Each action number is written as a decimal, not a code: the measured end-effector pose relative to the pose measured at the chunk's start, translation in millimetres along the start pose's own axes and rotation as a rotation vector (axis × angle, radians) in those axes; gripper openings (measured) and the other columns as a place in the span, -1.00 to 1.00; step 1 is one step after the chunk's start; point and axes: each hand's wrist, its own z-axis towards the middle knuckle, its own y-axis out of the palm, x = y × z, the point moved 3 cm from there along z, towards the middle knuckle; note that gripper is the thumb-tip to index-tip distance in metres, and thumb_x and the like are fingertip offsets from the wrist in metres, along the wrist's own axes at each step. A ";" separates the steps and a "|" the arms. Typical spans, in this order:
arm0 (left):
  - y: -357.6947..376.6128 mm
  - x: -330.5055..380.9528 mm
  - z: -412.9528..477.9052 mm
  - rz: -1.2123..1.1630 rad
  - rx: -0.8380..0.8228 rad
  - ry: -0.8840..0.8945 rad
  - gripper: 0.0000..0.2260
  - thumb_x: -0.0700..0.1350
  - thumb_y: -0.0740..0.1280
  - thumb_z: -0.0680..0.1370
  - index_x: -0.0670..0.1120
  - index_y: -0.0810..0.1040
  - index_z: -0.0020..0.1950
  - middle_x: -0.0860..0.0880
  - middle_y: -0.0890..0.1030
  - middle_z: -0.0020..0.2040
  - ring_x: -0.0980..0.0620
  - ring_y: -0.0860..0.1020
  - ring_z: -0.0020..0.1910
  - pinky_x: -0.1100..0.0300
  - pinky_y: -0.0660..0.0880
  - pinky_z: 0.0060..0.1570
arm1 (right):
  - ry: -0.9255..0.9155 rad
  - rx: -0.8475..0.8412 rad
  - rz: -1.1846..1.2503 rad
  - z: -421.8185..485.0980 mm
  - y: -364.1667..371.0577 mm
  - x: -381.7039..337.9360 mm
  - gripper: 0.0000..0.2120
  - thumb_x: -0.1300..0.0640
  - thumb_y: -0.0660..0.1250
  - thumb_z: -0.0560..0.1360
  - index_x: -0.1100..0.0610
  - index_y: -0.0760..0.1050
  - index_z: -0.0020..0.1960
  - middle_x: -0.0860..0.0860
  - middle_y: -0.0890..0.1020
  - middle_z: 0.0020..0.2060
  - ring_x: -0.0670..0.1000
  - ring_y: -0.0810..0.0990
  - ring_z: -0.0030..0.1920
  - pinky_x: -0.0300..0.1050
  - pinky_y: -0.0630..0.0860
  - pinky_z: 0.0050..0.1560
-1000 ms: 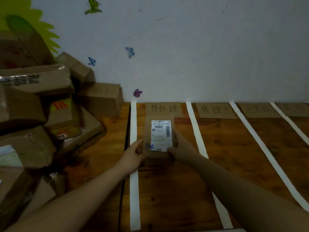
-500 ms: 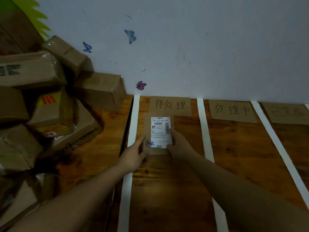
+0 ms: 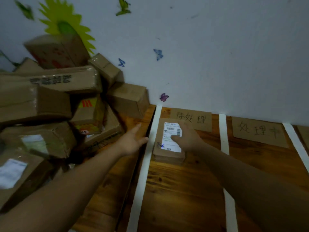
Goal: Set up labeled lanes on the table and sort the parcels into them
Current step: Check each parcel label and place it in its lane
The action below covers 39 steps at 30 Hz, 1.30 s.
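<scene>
A small brown parcel (image 3: 160,153) with a white shipping label lies flat in the leftmost lane, just below the cardboard lane label (image 3: 199,118) with handwritten characters. My right hand (image 3: 188,139) rests on top of the parcel, fingers spread over its label. My left hand (image 3: 132,141) is off the parcel, open with fingers apart, hovering left of the white tape strip (image 3: 147,164), toward the pile of parcels (image 3: 55,104). A second lane label (image 3: 259,131) lies in the lane to the right.
Brown cardboard boxes are heaped at the left against the wall, some with white labels. White tape strips (image 3: 224,136) divide the wooden table (image 3: 184,190) into lanes. The wall behind carries butterfly and flower stickers.
My left hand has let go of the parcel and moved left toward the pile. My right hand has shifted from the parcel's side onto its top. The view has swung left.
</scene>
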 end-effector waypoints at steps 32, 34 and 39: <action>-345.0 -196.3 -120.2 -0.209 0.454 -0.178 -0.40 -0.04 0.32 0.55 -0.06 0.14 0.52 -0.14 0.30 0.46 -0.13 0.34 0.39 0.04 0.34 0.27 | -0.198 0.030 0.011 -0.1 133.5 -401.8 -0.47 0.07 0.36 0.51 0.12 0.24 0.41 0.10 0.51 0.27 0.12 0.49 0.24 -0.07 0.43 0.18; -345.9 -192.9 -101.5 -0.228 0.421 -0.192 -0.45 -0.02 0.29 0.57 -0.10 0.18 0.50 -0.15 0.33 0.43 -0.13 0.35 0.38 0.03 0.32 0.29 | -0.149 -0.015 0.052 17.0 137.5 -398.6 -0.35 0.00 0.37 0.50 0.10 0.15 0.46 0.10 0.49 0.28 0.13 0.49 0.23 -0.08 0.44 0.14; -348.0 -192.4 -70.5 -0.259 0.363 -0.212 -0.58 0.06 0.25 0.58 -0.08 0.36 0.38 -0.11 0.49 0.29 -0.10 0.47 0.24 0.06 0.39 0.17 | -0.133 -0.092 0.156 38.0 141.2 -397.9 -0.31 -0.06 0.38 0.47 0.02 0.15 0.49 0.03 0.50 0.26 0.02 0.49 0.10 -0.10 0.45 0.13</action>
